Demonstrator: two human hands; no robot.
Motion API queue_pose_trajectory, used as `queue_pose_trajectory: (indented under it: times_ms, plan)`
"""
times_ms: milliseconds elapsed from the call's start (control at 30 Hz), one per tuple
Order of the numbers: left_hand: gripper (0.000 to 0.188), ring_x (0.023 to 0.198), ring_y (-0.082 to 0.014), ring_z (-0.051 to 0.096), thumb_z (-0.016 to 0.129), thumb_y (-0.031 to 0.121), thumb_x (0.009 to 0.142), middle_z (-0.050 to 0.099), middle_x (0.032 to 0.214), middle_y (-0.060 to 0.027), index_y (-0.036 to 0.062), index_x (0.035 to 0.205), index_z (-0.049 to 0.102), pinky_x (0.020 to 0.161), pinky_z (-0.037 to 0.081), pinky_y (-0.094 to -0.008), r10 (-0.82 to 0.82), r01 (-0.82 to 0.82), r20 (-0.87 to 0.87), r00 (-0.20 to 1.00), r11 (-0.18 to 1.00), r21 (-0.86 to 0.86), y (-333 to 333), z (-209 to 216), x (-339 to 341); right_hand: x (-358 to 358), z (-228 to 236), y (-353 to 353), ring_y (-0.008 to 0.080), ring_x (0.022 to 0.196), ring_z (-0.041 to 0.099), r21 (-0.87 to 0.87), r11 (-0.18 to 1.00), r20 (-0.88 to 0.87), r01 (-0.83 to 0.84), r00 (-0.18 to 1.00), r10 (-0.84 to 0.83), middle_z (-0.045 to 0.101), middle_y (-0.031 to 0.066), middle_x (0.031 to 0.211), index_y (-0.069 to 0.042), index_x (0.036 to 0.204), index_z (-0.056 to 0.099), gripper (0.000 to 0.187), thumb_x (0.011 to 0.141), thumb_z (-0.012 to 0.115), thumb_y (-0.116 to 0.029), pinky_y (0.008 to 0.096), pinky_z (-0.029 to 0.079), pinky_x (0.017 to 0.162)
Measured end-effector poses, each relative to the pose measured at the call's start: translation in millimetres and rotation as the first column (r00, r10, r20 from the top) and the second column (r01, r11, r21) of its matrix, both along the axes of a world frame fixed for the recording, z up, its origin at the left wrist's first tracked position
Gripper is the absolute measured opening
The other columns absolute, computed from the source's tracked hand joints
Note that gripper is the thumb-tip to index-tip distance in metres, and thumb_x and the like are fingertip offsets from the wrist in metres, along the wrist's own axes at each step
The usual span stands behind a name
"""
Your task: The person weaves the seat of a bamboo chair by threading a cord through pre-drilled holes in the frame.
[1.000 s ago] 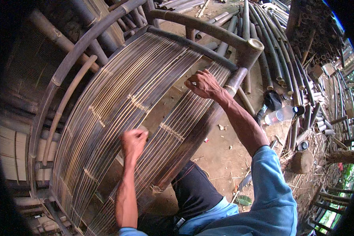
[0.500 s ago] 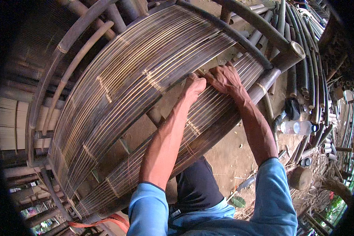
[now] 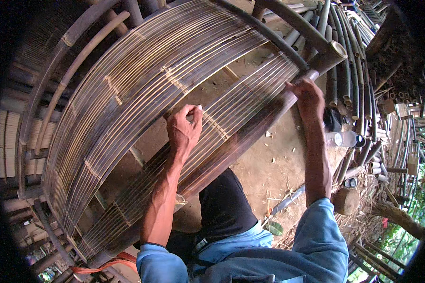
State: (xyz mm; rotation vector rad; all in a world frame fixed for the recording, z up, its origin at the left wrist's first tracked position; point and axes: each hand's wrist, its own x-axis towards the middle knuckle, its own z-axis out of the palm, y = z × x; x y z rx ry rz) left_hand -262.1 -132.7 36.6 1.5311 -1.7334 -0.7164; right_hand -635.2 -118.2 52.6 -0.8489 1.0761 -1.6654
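Over the bamboo-slat seat [image 3: 123, 104], our left hand [image 3: 185, 126] presses thumb and forefinger together; by the seat's near right corner, our right hand [image 3: 309, 97] blurs, its fingers unreadable.

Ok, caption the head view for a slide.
Bare hands at a slatted bamboo seat, with bamboo poles lying on the ground beyond.
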Motion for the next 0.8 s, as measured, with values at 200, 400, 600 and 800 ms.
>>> queue_pose_trajectory:
  times_ms: [200, 400, 600, 800]
  plan:
    - [0.037, 0.065, -0.0401, 0.066, 0.063, 0.034, 0.098, 0.065, 0.071, -0.0258, -0.0011, 0.091, 0.071, 0.062, 0.05, -0.0451, -0.11, 0.14, 0.255, 0.961, 0.985, -0.103, 5.2, 13.7, -10.7, -69.0, 91.1, 118.5, 0.0309, 0.1, 0.062, -0.413, 0.907, 0.309, 0.079, 0.949, 0.058, 0.065, 0.0137, 0.103, 0.001, 0.108, 0.064, 0.031, 0.097, 0.061, -0.028, 0.0517, 0.051, 0.098]
    - [0.037, 0.061, -0.0441, 0.062, 0.059, 0.031, 0.099, 0.063, 0.065, -0.0246, 0.0006, 0.079, 0.065, 0.062, 0.047, -0.0504, -0.092, 0.172, 0.271, 0.958, 0.941, -0.29, 2.7, 0.0, -2.7, -52.4, 138.1, 153.3, 0.0156, 0.066, 0.054, -0.406, 0.912, 0.315, 0.051, 0.945, 0.088, 0.055, 0.0035, 0.071, 0.007, 0.153, 0.034, 0.074, 0.101, 0.058, -0.04, 0.0418, 0.048, 0.09]
    - [0.037, 0.07, -0.0474, 0.062, 0.055, 0.027, 0.1, 0.063, 0.074, -0.0275, -0.0001, 0.076, 0.059, 0.064, 0.047, -0.0526, -0.1, 0.169, 0.277, 0.956, 0.957, -0.236, 4.9, 0.7, -1.5, -22.2, 177.0, 172.6, 0.0191, 0.071, 0.059, -0.222, 0.621, 0.43, 0.752, 0.647, -0.63, 0.062, 0.006, 0.083, -0.006, 0.155, 0.034, 0.067, 0.103, 0.047, -0.047, 0.0509, 0.044, 0.103]
    - [0.037, 0.076, -0.0449, 0.064, 0.054, 0.031, 0.1, 0.066, 0.077, -0.0244, 0.003, 0.077, 0.061, 0.071, 0.049, -0.0534, -0.116, 0.128, 0.256, 0.96, 0.991, -0.032, 7.3, 1.7, -7.7, -66.6, 217.7, 278.1, 0.0207, 0.084, 0.058, -0.726, 0.664, -0.152, -0.182, 0.983, 0.104, 0.064, 0.0038, 0.101, -0.016, 0.159, 0.028, 0.093, 0.085, 0.077, -0.039, 0.0475, 0.041, 0.093]
